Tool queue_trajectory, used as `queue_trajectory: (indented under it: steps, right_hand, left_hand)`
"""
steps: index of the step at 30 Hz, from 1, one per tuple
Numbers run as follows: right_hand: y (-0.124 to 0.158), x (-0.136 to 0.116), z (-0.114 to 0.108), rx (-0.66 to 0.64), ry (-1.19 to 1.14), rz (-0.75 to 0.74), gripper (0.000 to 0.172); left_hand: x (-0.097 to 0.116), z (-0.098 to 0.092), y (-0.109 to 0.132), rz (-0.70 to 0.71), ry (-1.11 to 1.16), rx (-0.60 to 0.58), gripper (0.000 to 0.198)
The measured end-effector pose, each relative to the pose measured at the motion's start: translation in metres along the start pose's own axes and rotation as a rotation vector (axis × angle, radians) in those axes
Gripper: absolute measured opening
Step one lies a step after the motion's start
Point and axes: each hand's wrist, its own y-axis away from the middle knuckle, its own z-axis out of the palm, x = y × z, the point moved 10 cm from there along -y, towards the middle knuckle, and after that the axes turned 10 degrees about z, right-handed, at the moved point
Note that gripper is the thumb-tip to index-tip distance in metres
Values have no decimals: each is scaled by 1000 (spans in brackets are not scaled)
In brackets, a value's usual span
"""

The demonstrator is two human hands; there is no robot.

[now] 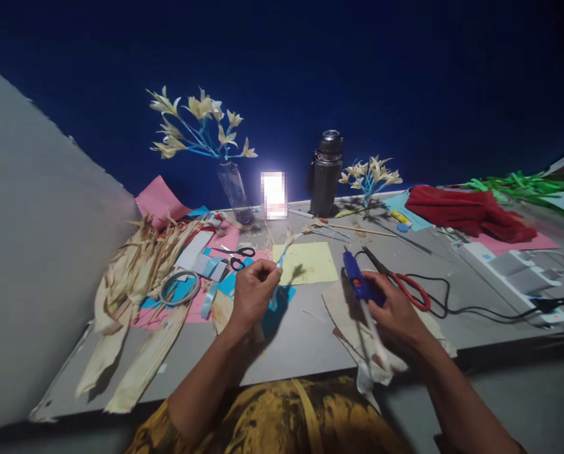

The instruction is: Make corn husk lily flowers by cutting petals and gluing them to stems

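My left hand point(254, 291) pinches the thin stem of a small pale flower point(285, 249), its stem wrapped in light blue, upright at the front edge of a yellow paper sheet point(317, 263). In my right hand point(399, 310) is a blue glue gun point(354, 272), nozzle pointing away from me. A long whitish stick point(380, 343) extends from its back toward me. Under that hand lies a pale piece of cloth or husk point(341, 321). Red-handled pliers point(411, 290) rest just right of the gun. Black scissors point(239, 258) lie beyond my left hand.
Dried corn husks point(135, 277), a tape roll point(180, 288) and coloured papers cover the left. At the back stand a clear vase point(234, 189) of husk flowers, a dark flask point(326, 180) and a smaller bunch point(369, 176). On the right are red cloth point(466, 211) and a power strip point(489, 268).
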Motion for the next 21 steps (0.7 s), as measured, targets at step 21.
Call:
queue_trajectory:
  steps: [21]
  right_hand:
    - [20,-59,20,-268,-156,-238,20]
  left_hand:
    - [35,38,21,240,-159,-174,14]
